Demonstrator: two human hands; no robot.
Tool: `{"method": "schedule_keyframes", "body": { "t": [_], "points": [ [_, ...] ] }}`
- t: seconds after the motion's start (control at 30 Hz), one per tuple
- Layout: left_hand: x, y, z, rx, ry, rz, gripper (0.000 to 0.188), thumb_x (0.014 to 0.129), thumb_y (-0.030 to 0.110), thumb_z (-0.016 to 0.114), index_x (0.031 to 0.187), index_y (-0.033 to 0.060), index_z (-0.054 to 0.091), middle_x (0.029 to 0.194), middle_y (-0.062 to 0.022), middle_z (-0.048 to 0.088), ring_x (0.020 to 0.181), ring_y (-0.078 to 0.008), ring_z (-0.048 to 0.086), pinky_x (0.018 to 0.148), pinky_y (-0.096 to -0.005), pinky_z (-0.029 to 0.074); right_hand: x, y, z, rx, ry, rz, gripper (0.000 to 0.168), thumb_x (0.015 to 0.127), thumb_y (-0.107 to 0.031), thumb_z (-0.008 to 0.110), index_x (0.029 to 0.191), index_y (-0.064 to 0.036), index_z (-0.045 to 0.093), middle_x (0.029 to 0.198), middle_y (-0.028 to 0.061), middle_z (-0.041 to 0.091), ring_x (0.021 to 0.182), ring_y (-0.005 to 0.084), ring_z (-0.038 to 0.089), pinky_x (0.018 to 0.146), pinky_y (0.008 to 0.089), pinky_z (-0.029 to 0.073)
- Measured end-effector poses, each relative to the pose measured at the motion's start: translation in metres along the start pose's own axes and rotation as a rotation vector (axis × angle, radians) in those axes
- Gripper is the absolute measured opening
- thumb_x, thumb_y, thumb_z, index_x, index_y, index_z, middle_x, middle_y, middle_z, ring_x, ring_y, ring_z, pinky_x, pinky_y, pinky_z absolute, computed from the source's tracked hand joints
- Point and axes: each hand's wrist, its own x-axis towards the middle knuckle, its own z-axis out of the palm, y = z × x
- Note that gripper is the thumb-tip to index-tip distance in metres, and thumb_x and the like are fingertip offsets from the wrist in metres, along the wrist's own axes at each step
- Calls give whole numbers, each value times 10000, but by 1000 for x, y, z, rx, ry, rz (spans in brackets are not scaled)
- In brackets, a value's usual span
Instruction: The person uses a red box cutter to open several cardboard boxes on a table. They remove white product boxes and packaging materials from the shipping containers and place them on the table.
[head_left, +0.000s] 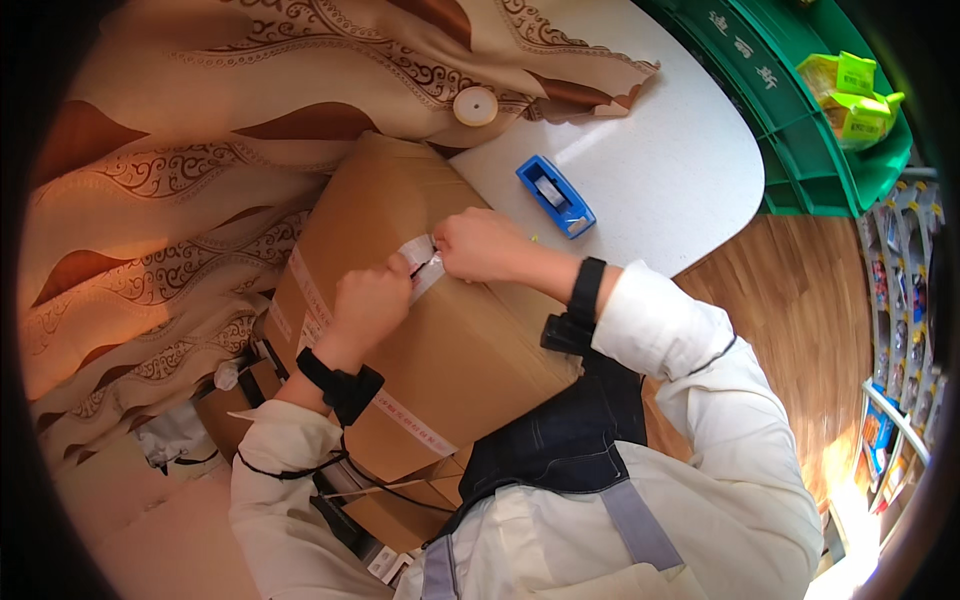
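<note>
A large brown cardboard box (480, 352) sits tilted before me, partly against a white table. Printed packing tape (412, 424) runs along its near left side. On the upper face is a whitish label or tape patch (417, 249) with a dark slit across it. My left hand (373, 298) is closed at the slit's lower left end, thumb and fingers pinched together. From the other side, my right hand (480, 244) pinches the patch's upper right edge. The fingers hide part of the patch. Black straps with small devices circle both wrists.
A blue tape dispenser (556, 196) stands on the white table (660, 172). A patterned curtain (187, 172) hangs along the left, with a round pale disc (475, 106) by its edge. A green plastic crate (810, 142) holds yellow-green packets (859, 105). Stocked shelves (900, 285) line the right.
</note>
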Motion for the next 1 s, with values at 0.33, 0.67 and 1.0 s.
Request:
{"method": "schedule_keyframes", "body": {
  "t": [0.33, 0.67, 1.0],
  "points": [
    [44, 24, -7, 362, -163, -60, 81, 728, 184, 607, 657, 169, 643, 632, 21, 591, 573, -167, 592, 521, -339, 432, 11, 22, -13, 238, -104, -84, 207, 804, -177, 495, 795, -45, 654, 753, 171, 650, 715, 360, 618, 658, 441, 481],
    [23, 7, -16, 160, -99, 60, 99, 729, 165, 593, 657, 153, 660, 665, -17, 643, 555, -167, 629, 436, -324, 439, -6, -20, 12, -5, 83, -61, 214, 777, -203, 518, 832, -55, 662, 761, 222, 645, 733, 420, 617, 666, 495, 494],
    [3, -23, -43, -33, 47, -97, 109, 733, 179, 592, 698, 76, 604, 623, -91, 609, 573, -254, 625, 473, -368, 479, 14, -1, 40, 365, 269, -31, 276, 845, -256, 509, 863, -23, 655, 815, 225, 651, 770, 419, 620, 683, 474, 496]
  ]
}}
